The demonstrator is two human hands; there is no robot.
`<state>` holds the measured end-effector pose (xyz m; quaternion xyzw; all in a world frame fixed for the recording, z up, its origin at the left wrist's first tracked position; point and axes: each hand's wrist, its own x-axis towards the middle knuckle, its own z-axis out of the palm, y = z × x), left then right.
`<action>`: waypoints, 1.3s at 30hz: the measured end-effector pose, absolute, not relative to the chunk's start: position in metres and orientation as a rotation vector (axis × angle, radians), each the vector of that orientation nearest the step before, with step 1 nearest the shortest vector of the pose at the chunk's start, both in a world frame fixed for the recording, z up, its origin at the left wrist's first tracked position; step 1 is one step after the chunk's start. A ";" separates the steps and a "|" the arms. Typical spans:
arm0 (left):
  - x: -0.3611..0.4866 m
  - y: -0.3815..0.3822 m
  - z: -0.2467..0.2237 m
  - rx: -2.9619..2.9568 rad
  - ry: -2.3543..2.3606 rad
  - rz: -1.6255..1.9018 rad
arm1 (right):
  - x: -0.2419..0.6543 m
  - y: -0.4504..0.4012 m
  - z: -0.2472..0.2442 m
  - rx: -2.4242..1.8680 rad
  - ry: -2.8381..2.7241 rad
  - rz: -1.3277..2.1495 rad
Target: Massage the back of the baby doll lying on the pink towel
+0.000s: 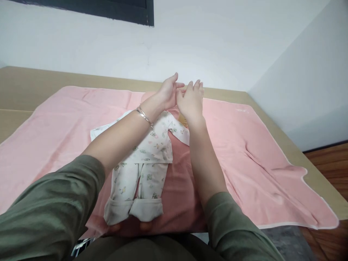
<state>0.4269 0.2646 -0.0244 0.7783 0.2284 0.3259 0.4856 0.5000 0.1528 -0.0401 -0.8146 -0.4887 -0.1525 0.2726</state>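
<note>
Hovering left hand [169, 93], right hand [191, 101] (beyond clothes [156, 150])

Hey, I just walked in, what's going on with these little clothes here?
A person's left hand and right hand are raised close together near the top end of a small white patterned shirt; whether they hold anything is hard to tell. Matching pants lie below the shirt, toward the person, with the leg ends folded up. Both garments are on a pink cloth spread over a wooden table.
</note>
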 end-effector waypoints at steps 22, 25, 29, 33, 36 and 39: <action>0.323 0.258 -0.038 1.416 0.378 0.356 | 0.494 0.164 -0.058 -2.327 -1.165 -0.542; 0.301 0.260 -0.039 1.521 0.432 0.479 | 0.492 0.161 -0.058 -2.361 -1.141 -0.560; 0.274 0.257 -0.029 1.703 0.580 0.634 | 0.483 0.154 -0.053 -2.385 -1.118 -0.542; 0.247 0.244 -0.006 1.573 0.459 0.554 | 0.483 0.150 -0.052 -2.398 -1.119 -0.540; 0.232 0.235 0.011 1.349 0.345 0.452 | 0.489 0.149 -0.057 -2.430 -1.153 -0.589; 0.226 0.234 0.015 1.397 0.398 0.501 | 0.487 0.150 -0.065 -2.472 -1.148 -0.661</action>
